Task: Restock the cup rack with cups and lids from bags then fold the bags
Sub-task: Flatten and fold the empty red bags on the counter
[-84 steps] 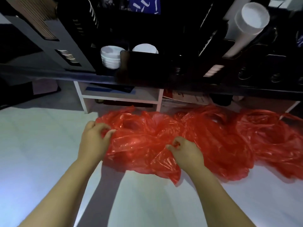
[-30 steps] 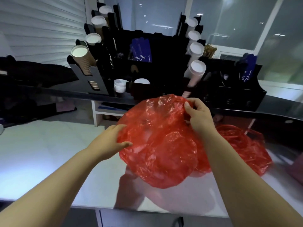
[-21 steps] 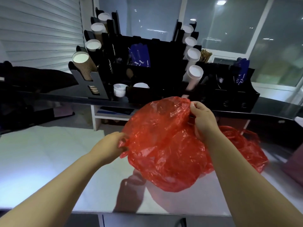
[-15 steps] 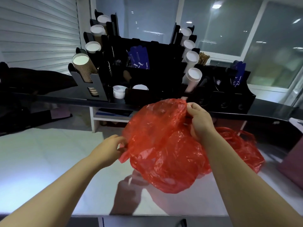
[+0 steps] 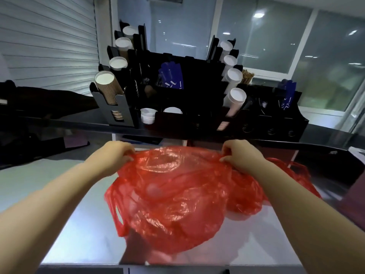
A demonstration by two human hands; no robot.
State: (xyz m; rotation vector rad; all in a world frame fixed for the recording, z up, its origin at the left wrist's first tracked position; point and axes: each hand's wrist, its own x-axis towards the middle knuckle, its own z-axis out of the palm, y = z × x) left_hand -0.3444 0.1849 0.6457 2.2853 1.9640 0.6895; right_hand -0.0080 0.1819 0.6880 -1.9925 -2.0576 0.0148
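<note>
My left hand (image 5: pixel 113 155) and right hand (image 5: pixel 242 155) pinch the red bag (image 5: pixel 171 198) at mid-frame, stretched over the desk (image 5: pixel 79 234); its lower edge is blurred, perhaps swinging.

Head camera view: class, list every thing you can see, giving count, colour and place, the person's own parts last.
pale glossy counter: one, grey-white, foreground
thin red plastic bag: one, red, held stretched above the counter
crumpled red plastic bags: count unclear, red, on the counter's right
black slotted cup rack: one, black, behind the counter
brown paper cup stacks: four, brown, rack's left side
white paper cup stacks: four, white, rack's right side
white lid stacks: two, white, rack's low middle
blue packets: two bunches, blue, rack's middle and right end
left hand: one, pinching the held bag's top left edge
right hand: one, pinching its top right edge
</note>
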